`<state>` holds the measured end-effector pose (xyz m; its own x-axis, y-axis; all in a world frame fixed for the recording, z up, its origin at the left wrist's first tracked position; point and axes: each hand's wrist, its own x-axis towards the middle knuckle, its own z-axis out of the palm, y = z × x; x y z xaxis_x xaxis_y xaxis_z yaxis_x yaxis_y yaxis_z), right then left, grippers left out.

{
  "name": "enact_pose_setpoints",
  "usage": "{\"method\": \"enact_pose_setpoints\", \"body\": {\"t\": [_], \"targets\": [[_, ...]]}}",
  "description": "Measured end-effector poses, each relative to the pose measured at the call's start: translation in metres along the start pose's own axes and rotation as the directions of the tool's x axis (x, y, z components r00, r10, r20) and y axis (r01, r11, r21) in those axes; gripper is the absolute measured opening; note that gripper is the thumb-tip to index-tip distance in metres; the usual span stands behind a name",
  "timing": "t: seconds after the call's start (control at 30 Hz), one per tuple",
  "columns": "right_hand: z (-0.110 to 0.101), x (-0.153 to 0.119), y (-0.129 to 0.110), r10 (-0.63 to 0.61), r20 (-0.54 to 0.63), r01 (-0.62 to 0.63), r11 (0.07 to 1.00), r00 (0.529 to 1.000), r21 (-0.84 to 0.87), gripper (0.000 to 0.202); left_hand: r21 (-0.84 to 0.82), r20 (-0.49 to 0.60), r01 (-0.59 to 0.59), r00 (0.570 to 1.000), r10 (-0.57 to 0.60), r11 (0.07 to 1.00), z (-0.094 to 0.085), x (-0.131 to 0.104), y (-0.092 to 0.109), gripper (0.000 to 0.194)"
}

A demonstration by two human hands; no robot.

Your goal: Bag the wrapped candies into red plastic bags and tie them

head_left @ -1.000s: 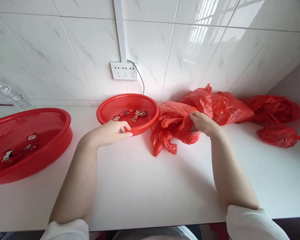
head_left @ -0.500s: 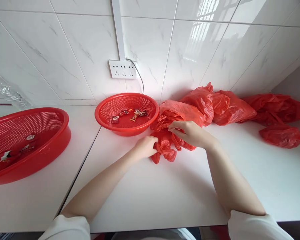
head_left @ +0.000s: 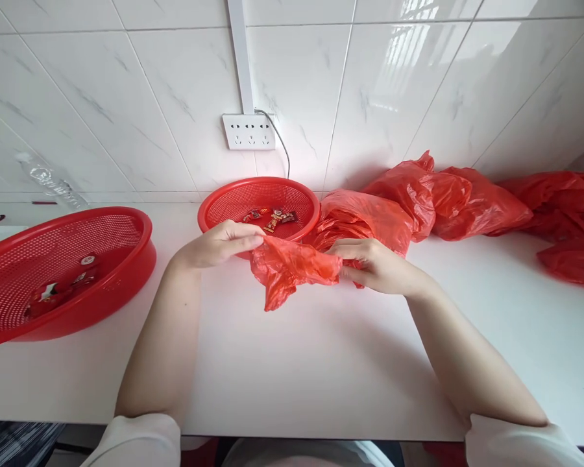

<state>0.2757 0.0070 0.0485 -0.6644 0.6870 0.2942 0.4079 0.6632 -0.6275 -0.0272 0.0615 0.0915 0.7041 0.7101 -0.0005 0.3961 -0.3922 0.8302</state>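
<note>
A thin red plastic bag (head_left: 294, 264) is stretched between my two hands above the white table. My left hand (head_left: 219, 245) pinches its upper left corner, in front of the smaller red basket (head_left: 209, 211). At the bag's right end, my right hand (head_left: 372, 264) grips it between thumb and fingers. Behind that hand lies a bunched pile of red plastic bags (head_left: 365, 214). Several small wrapped pieces (head_left: 274, 220) lie in the smaller basket, partly hidden by my left hand.
A larger red basket (head_left: 136, 237) with several wrapped pieces stands at the left. More red bags (head_left: 481, 201) lie along the tiled wall to the right. A clear plastic bottle (head_left: 53, 183) lies behind the larger basket. A socket strip (head_left: 249, 132) with a cable is on the wall.
My left hand has moved up and left with the bag's corner, pulling the bag out wide. My right hand now grips its other end. The view has shifted slightly to the left.
</note>
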Motion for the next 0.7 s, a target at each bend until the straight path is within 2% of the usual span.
{"method": "enact_pose_setpoints", "body": {"t": [0.07,0.13,0.23,0.27,0.3,0.37,0.43,0.47,0.53,0.6,0.63,0.7], "targets": [[0.000,-0.001,-0.002,0.025,0.012,-0.025,0.998,1.000,0.058,0.021,-0.085,-0.003,0.028,1.000,-0.029,0.996,-0.003,-0.002,0.000,0.038],[0.002,0.000,-0.004,0.060,0.021,-0.062,0.992,0.998,0.109,0.024,-0.087,0.028,0.037,0.999,-0.034,0.996,-0.001,-0.002,0.003,0.048],[0.006,0.001,-0.003,0.160,-0.043,-0.155,0.981,0.986,0.114,0.030,-0.008,0.101,-0.017,0.995,0.018,1.000,0.015,0.003,0.011,0.082],[0.008,0.001,-0.002,0.196,-0.082,-0.187,0.976,0.977,0.109,0.033,0.019,0.095,-0.053,0.994,0.051,0.998,0.024,0.006,0.013,0.081],[0.009,0.002,-0.001,0.222,-0.117,-0.208,0.971,0.968,0.118,0.034,0.034,0.057,-0.093,0.994,0.091,0.995,0.033,0.010,0.014,0.071],[0.010,0.002,-0.001,0.227,-0.129,-0.201,0.962,0.965,0.183,0.030,0.005,-0.132,-0.142,0.981,0.141,0.990,0.049,0.019,0.013,0.039],[0.007,0.001,-0.003,0.177,-0.059,-0.157,0.955,0.982,0.251,0.031,-0.124,-0.338,-0.104,0.939,0.056,0.987,0.057,0.026,0.008,0.045],[0.005,0.000,-0.004,0.144,0.012,-0.142,0.952,0.989,0.271,0.033,-0.180,-0.398,-0.068,0.917,-0.009,0.981,0.057,0.028,0.004,0.050],[-0.001,-0.003,-0.006,0.105,0.187,-0.152,0.954,0.977,0.258,0.028,-0.228,-0.439,0.018,0.891,-0.119,0.974,0.046,0.028,-0.004,0.059],[-0.008,-0.007,-0.006,0.153,0.308,-0.208,0.966,0.939,0.153,0.025,-0.224,-0.383,0.100,0.906,-0.182,0.969,0.028,0.022,-0.011,0.070],[-0.011,-0.010,-0.005,0.222,0.317,-0.254,0.965,0.922,0.065,0.029,-0.219,-0.308,0.145,0.928,-0.209,0.965,0.018,0.017,-0.013,0.075],[-0.015,-0.014,0.001,0.399,0.237,-0.378,0.917,0.886,-0.130,0.044,-0.155,-0.021,0.271,0.960,-0.278,0.950,0.002,0.006,-0.013,0.077]]}}
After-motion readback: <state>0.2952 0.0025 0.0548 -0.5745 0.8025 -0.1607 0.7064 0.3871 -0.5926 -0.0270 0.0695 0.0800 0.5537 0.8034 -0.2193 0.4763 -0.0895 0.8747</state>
